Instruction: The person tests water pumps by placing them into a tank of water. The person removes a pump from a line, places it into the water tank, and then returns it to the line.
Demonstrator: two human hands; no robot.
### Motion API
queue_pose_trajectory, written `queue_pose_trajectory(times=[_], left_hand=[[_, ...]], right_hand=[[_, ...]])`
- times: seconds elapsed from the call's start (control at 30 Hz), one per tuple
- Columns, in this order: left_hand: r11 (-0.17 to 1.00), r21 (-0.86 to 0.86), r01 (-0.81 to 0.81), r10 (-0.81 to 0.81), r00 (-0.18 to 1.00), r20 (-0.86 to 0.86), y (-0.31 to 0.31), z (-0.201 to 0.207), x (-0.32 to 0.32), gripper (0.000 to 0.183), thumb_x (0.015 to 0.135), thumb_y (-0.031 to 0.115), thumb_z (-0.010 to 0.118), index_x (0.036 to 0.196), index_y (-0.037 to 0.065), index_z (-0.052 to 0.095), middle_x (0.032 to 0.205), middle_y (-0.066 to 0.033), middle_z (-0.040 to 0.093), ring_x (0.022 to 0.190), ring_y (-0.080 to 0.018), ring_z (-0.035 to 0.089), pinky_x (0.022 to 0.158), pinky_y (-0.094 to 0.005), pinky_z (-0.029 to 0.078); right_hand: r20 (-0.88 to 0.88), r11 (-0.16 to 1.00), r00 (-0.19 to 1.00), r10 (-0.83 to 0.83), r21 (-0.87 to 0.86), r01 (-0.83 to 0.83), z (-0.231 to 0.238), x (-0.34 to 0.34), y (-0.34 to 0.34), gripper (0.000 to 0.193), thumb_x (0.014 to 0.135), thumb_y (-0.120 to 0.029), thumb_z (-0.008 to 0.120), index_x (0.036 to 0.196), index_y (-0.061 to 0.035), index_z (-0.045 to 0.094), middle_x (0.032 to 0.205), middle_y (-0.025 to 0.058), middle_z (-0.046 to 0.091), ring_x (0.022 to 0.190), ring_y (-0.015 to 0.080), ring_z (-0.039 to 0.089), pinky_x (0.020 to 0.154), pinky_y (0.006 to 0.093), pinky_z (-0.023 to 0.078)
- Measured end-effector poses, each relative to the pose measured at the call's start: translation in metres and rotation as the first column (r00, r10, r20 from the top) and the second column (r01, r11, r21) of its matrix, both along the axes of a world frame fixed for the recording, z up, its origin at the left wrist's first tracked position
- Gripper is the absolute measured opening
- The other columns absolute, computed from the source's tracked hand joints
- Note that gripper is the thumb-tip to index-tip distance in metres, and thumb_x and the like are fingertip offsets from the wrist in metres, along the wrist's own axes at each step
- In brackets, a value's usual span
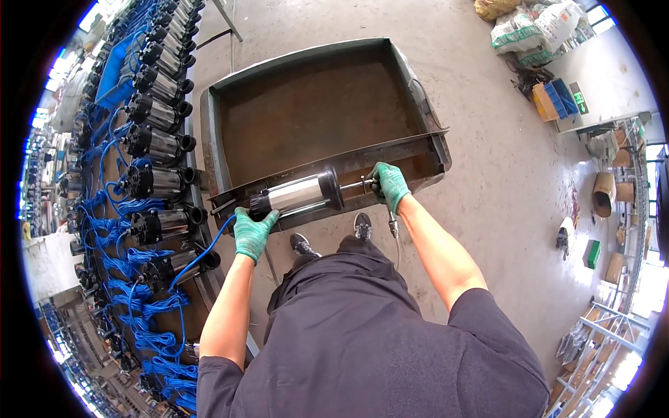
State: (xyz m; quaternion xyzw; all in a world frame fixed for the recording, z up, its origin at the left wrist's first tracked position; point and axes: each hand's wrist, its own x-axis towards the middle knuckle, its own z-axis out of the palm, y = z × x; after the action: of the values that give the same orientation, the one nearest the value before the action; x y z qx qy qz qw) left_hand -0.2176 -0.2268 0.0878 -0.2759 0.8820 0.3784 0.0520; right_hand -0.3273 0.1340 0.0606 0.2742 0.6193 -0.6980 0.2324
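A steel-bodied pump (296, 195) with black ends lies on its side across the front of a large metal tank (212, 139). My left hand (251, 233), in a green glove, grips its left black end, the thumb on the steel body; a blue cable (209, 247) leaves that end. At the other end, my gloved right hand (390, 185) is closed around an air tool, largely hidden by the fingers. A metal rod (354, 184) runs between this tool and the pump's right end. Below the hand hangs the tool's hose fitting (393, 226) with a pale hose.
To the left, a long bench holds a row of similar pumps (155, 143) with coiled blue cables (150, 341) and a blue bin (118, 70). Sacks (536, 31) lie at the far right. A metal rack (599, 341) stands at the lower right.
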Motion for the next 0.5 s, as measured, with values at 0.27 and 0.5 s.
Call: queue_pose_trajectory(times=[0.27,0.5], left_hand=[[0.990,0.139,0.005,0.009,0.995,-0.098,0.004,-0.003,0.004,0.060,0.082,0.021,0.094,0.116,0.000,0.050,0.103,-0.0113,0.069,0.091,-0.0193,0.062,0.084,-0.0360,0.054],[0.977,0.208,-0.035,0.063,0.990,-0.128,0.009,-0.011,0.006,0.058,0.084,0.016,0.092,0.117,0.001,0.047,0.103,-0.0087,0.065,0.090,-0.0179,0.058,0.083,-0.0341,0.053]], right_hand=[[-0.082,0.954,0.968,0.238,-0.167,-0.249,0.002,0.006,0.036,0.016,0.099,-0.018,0.054,0.112,-0.0125,0.062,0.083,0.0025,0.065,0.058,0.0138,0.057,0.049,0.0303,0.044],[-0.088,0.417,0.870,0.485,0.898,-0.142,0.004,-0.029,0.156,0.023,0.106,-0.019,0.054,0.125,-0.0063,0.054,0.109,0.0233,0.076,0.096,0.0426,0.075,0.078,0.0560,0.059]])
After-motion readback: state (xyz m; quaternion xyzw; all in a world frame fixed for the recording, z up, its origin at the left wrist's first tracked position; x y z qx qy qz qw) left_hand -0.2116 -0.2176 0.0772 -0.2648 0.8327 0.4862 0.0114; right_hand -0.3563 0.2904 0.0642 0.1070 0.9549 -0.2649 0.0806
